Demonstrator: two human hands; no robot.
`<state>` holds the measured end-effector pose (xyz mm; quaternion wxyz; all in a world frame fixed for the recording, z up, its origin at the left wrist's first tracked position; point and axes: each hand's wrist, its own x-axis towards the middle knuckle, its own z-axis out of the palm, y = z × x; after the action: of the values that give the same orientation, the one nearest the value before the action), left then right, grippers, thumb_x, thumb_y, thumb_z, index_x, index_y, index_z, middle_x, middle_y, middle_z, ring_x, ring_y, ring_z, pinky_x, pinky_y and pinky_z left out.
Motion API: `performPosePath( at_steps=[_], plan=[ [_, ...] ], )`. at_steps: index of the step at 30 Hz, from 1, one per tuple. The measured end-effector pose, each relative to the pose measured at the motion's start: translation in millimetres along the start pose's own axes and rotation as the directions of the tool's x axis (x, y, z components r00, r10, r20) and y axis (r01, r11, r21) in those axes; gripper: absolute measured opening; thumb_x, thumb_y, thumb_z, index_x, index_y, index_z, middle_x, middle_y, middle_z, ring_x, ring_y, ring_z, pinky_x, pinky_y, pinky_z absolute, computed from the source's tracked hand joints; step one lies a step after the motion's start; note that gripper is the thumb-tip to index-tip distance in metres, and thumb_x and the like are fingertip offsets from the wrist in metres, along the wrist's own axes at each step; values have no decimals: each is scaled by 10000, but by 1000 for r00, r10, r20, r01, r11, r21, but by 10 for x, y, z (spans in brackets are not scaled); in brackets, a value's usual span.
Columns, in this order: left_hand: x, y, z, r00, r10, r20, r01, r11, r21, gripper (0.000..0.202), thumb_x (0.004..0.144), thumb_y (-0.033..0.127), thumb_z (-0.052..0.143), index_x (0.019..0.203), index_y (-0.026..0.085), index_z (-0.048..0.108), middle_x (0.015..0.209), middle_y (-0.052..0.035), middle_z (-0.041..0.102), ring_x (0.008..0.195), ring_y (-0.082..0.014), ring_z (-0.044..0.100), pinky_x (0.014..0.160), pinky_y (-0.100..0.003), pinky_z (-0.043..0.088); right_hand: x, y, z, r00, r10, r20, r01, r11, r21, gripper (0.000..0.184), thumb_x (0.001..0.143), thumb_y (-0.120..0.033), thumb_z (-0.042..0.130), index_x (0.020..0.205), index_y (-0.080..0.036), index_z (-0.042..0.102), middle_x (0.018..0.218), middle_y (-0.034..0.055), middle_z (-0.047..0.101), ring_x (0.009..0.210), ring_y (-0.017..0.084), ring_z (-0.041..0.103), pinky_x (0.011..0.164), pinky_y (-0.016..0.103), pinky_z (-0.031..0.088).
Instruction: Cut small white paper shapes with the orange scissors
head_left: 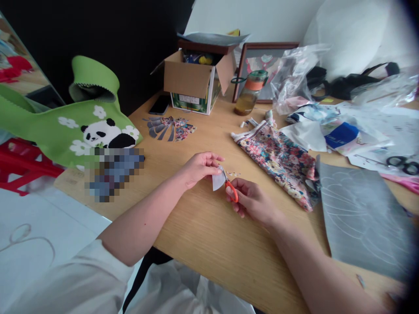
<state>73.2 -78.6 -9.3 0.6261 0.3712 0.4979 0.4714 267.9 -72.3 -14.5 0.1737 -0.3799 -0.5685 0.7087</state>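
Observation:
My left hand [203,168] pinches a small pale grey-white piece [218,182], paper or fabric, that hangs below the fingertips. My right hand [248,197] grips a pair of small scissors [233,192] with orange handles. The blades touch the upper edge of the pale piece, near my left fingertips. Tiny scraps [234,174] lie on the table just behind the scissors. Off to the right is a folded floral cloth [278,159]. Farther back on the left, cut petal-shaped floral and grey pieces [172,128] are laid out in a fan.
On the wooden table [209,244] stand an open cardboard box [188,78] and a glass jar [248,93]. A grey sheet with pale line drawings [360,213] lies right, near black-handled scissors [402,165]. A phone [159,105] and a green panda bag [98,126] are at the left.

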Motion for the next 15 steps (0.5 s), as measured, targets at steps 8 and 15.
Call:
performPosePath(
  at_steps=[8, 15],
  plan=[
    [1, 6, -7, 1000, -9, -6, 9, 1000, -15, 340, 682, 36, 682, 1010, 110, 628, 732, 19, 602, 632, -97, 607, 612, -243, 463, 6, 11, -5, 1000, 1, -9, -1, 1000, -23, 448, 690, -546, 799, 719, -188, 532, 516, -76, 499, 395, 54, 433, 327, 161, 347],
    [-1, 21, -5, 1000, -18, -9, 17, 1000, -19, 327, 699, 29, 670, 1013, 104, 620, 728, 15, 609, 615, -100, 611, 591, -242, 475, 9, 25, -3, 999, -2, -33, 1, 1000, -29, 440, 695, -544, 794, 731, -189, 537, 515, -78, 500, 391, 52, 429, 319, 155, 341]
  ],
)
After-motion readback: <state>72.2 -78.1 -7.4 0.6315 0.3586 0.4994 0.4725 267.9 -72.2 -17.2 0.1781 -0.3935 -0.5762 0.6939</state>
